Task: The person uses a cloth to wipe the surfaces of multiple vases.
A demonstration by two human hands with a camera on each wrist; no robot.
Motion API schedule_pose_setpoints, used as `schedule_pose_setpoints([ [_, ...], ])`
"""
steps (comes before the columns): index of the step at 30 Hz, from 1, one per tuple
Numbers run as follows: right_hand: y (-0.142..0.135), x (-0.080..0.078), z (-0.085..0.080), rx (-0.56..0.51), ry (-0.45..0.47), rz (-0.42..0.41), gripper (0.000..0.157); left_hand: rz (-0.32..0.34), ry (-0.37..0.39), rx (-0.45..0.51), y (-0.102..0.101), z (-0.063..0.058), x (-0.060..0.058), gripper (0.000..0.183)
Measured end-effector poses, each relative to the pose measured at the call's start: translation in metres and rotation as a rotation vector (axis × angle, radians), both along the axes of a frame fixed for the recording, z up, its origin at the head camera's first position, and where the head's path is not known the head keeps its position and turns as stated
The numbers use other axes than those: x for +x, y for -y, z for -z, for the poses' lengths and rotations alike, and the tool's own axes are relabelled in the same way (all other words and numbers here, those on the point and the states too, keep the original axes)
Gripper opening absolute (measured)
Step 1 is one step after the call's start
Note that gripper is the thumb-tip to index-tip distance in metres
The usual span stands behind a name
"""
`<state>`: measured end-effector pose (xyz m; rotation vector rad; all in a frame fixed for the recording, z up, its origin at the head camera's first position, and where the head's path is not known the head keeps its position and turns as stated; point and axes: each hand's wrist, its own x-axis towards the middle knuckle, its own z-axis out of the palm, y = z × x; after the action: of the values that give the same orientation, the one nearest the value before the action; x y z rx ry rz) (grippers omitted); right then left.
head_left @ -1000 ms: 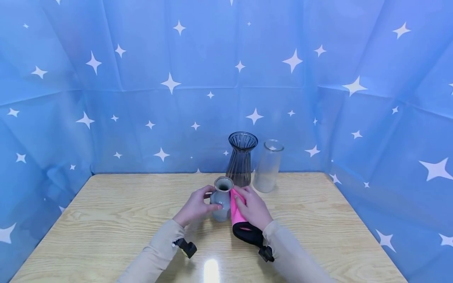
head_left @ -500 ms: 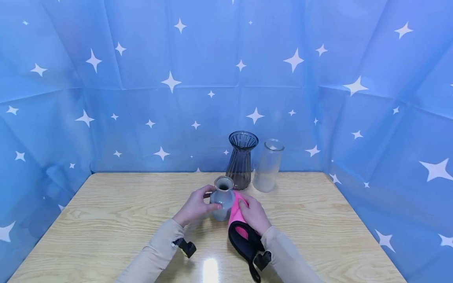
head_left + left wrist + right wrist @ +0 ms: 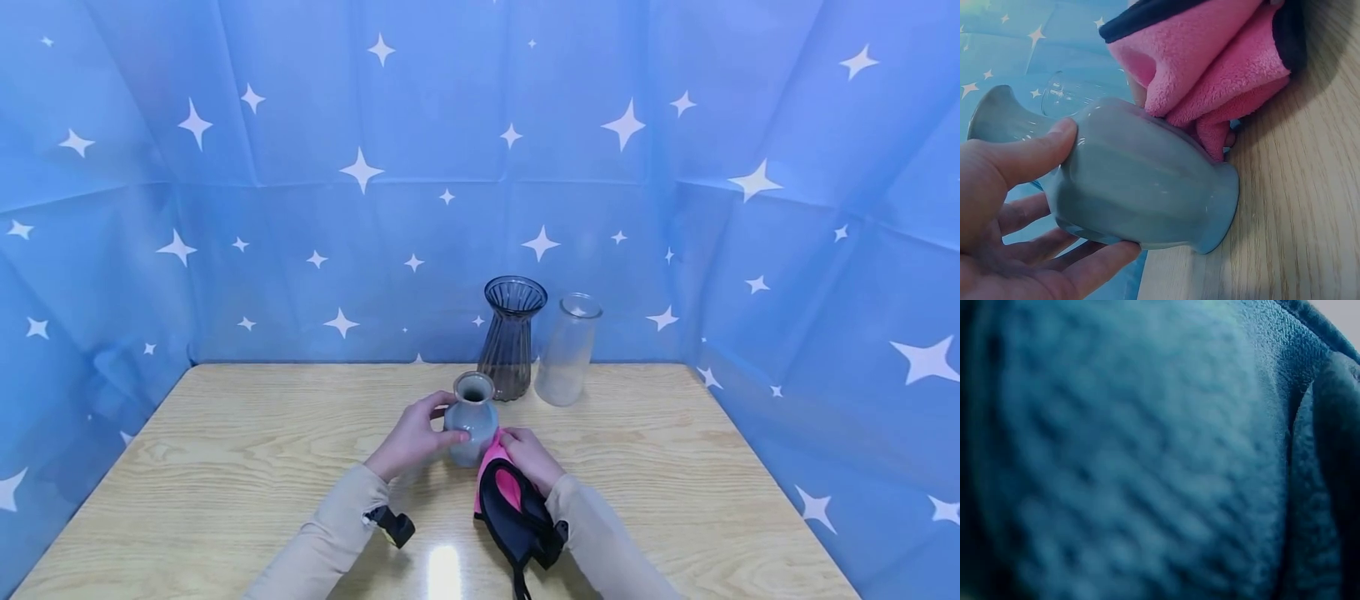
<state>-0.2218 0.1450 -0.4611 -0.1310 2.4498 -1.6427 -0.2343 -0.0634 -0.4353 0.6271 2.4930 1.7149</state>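
A grey-blue ceramic vase [image 3: 472,417] with a narrow neck and flared rim stands upright on the table. My left hand [image 3: 411,437] holds it from the left; in the left wrist view the thumb [image 3: 1063,134] lies at the base of the neck and the fingers go round the far side. A fuzzy pink cloth [image 3: 1210,59] with a black border touches the vase's right, lower side. My right hand [image 3: 532,460] grips this cloth, whose black part hangs towards the wrist. In the right wrist view blurred, blue-tinted fabric [image 3: 1135,450] hides the fingers.
Behind the vase stand a fluted dark glass vase [image 3: 512,342] and, to its right, a clear glass vase [image 3: 566,354]. All stand on a light wooden table [image 3: 300,417]. Blue star-patterned curtains [image 3: 420,192] enclose its back and sides.
My right hand has slid the cloth down the vase's right side and nearer to me. More of the cloth's black part now shows. The left hand and vase have stayed in place.
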Motion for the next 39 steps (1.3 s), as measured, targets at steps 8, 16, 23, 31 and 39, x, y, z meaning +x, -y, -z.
schedule_pose_setpoints([
  [8, -0.002, 0.008, -0.001, 0.015, 0.043, 0.027, 0.034, 0.004, -0.003, 0.019, -0.001, -0.001, 0.001, 0.045],
  [16, -0.002, 0.009, 0.000, -0.046, 0.086, 0.078, 0.037, 0.050, 0.020, 0.013, 0.003, -0.003, -0.001, 0.045],
  [23, 0.000, 0.005, 0.003, -0.123, -0.022, 0.081, 0.039, 0.099, 0.061, -0.008, 0.007, -0.005, -0.007, 0.044],
  [31, -0.006, 0.005, -0.001, 0.039, -0.307, 0.060, 0.040, 0.096, 0.075, -0.014, 0.004, -0.003, -0.009, 0.044],
  [39, -0.004, 0.004, -0.026, 0.215, -0.546, -0.024, 0.041, 0.087, 0.077, 0.000, 0.004, -0.004, -0.005, 0.043],
])
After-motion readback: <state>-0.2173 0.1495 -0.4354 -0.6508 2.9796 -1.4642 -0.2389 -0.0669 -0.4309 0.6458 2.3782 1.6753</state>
